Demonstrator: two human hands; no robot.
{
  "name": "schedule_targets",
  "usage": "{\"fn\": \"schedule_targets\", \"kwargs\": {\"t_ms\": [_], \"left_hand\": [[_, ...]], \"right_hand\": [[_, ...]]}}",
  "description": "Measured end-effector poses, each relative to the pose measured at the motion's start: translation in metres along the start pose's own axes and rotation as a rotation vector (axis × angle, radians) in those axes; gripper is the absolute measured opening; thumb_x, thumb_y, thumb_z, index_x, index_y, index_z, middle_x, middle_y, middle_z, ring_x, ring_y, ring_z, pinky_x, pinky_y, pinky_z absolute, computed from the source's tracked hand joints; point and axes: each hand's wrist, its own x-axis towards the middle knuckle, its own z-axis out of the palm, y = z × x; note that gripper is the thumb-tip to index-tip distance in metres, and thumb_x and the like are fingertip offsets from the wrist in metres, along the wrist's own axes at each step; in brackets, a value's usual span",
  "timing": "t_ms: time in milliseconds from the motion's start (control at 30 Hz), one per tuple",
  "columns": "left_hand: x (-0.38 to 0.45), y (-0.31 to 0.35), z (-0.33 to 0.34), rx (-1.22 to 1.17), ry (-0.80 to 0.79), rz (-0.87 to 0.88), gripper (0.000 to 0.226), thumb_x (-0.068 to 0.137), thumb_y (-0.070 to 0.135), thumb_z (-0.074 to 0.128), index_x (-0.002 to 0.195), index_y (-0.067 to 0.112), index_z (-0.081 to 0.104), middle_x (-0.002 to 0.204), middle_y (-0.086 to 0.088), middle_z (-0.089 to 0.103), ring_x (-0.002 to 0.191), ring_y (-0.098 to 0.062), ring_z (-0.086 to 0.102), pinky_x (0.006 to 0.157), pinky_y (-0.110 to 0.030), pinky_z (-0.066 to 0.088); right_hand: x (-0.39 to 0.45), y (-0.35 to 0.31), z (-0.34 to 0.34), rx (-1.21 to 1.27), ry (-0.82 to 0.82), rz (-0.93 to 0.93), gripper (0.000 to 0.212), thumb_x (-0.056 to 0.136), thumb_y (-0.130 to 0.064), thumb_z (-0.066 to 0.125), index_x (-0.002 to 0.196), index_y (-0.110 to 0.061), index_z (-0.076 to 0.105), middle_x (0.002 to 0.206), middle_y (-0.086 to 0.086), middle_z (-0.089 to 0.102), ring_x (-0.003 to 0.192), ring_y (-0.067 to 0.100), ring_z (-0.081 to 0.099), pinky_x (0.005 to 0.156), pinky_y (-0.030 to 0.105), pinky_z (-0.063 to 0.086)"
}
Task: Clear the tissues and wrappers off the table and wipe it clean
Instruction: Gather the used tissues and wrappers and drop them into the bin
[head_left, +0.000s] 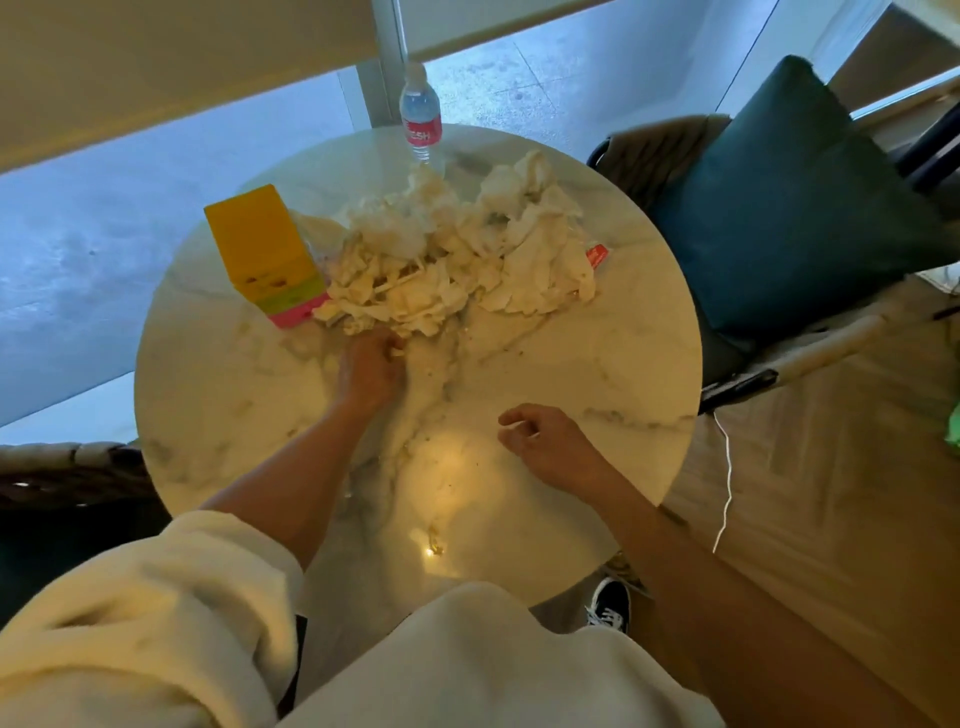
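A: Where are the tissues (447, 260)?
B: In a big heap on the round bench (597, 374), stretched from the left edge toward the right edge, by a yellow box (265, 254). A bottle (421, 117) stands at the far edge.
A: And the hands?
B: The left hand (371, 371) grabs the heap's near side. The right hand (545, 441) hangs loose, holding nothing.

Your round marble worktop (597, 364) carries a heap of crumpled tissues (457, 249) at its middle. Your left hand (371, 366) reaches into the near edge of that heap, fingers curled among the scraps (whether they pinch one is unclear). Your right hand (545, 441) hovers loosely curled, nearer you than the heap. A yellow box (265, 249) touches the heap's left side, a water bottle (421, 117) stands beyond it, and a red wrapper (597, 255) lies at its right.
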Motion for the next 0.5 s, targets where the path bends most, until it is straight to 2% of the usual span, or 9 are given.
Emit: {"fn": "schedule_targets", "kwargs": {"t_ms": [100, 200, 233, 333, 433, 500], "left_hand": [[0.001, -0.004, 0.002, -0.068, 0.032, -0.02, 0.01, 0.082, 0.007, 0.062, 0.086, 0.014, 0.068, 0.082, 0.0, 0.062, 0.081, -0.021, 0.06, 0.065, -0.025, 0.037], [-0.011, -0.004, -0.001, -0.157, 0.043, -0.04, 0.003, 0.081, 0.012, 0.068, 0.083, 0.013, 0.069, 0.081, -0.001, 0.067, 0.074, -0.016, 0.059, 0.061, -0.023, 0.039], [-0.02, -0.002, -0.003, -0.213, 0.032, -0.053, 0.003, 0.081, 0.014, 0.07, 0.084, 0.014, 0.069, 0.081, -0.001, 0.068, 0.072, -0.014, 0.059, 0.06, -0.023, 0.041], [-0.05, 0.01, -0.009, -0.403, -0.003, -0.102, 0.012, 0.079, 0.017, 0.076, 0.083, 0.012, 0.066, 0.074, 0.004, 0.063, 0.063, -0.003, 0.055, 0.054, -0.008, 0.041], [-0.075, 0.016, -0.012, -0.557, -0.049, -0.102, 0.018, 0.075, 0.011, 0.079, 0.082, 0.009, 0.063, 0.069, 0.002, 0.061, 0.055, 0.001, 0.051, 0.052, -0.012, 0.042], [-0.084, 0.017, -0.013, -0.607, -0.078, -0.108, 0.022, 0.072, 0.01, 0.082, 0.081, 0.01, 0.061, 0.067, 0.001, 0.059, 0.055, -0.001, 0.051, 0.052, -0.015, 0.043]], "right_hand": [[0.01, -0.016, 0.012, 0.02, -0.009, 0.002, 0.021, 0.091, -0.027, 0.062, 0.111, -0.021, 0.067, 0.089, -0.002, 0.063, 0.079, 0.008, 0.061, 0.074, 0.022, 0.043], [0.02, -0.032, 0.022, 0.101, -0.003, 0.027, 0.022, 0.091, -0.027, 0.063, 0.112, -0.022, 0.066, 0.1, 0.006, 0.066, 0.086, 0.015, 0.066, 0.078, 0.029, 0.051], [0.023, -0.038, 0.025, 0.159, 0.002, 0.045, 0.024, 0.091, -0.025, 0.062, 0.114, -0.02, 0.064, 0.101, 0.007, 0.066, 0.082, 0.015, 0.066, 0.076, 0.028, 0.052], [0.031, -0.058, 0.034, 0.339, -0.005, 0.108, 0.03, 0.093, -0.024, 0.061, 0.122, -0.017, 0.058, 0.1, 0.006, 0.065, 0.072, 0.012, 0.064, 0.06, 0.021, 0.052], [0.041, -0.07, 0.047, 0.425, -0.015, 0.127, 0.037, 0.093, -0.026, 0.062, 0.128, -0.018, 0.055, 0.104, 0.005, 0.066, 0.074, 0.012, 0.065, 0.056, 0.021, 0.051], [0.044, -0.072, 0.053, 0.443, -0.007, 0.106, 0.031, 0.093, -0.02, 0.063, 0.123, -0.016, 0.059, 0.094, 0.003, 0.063, 0.071, 0.012, 0.062, 0.06, 0.023, 0.052]]}}
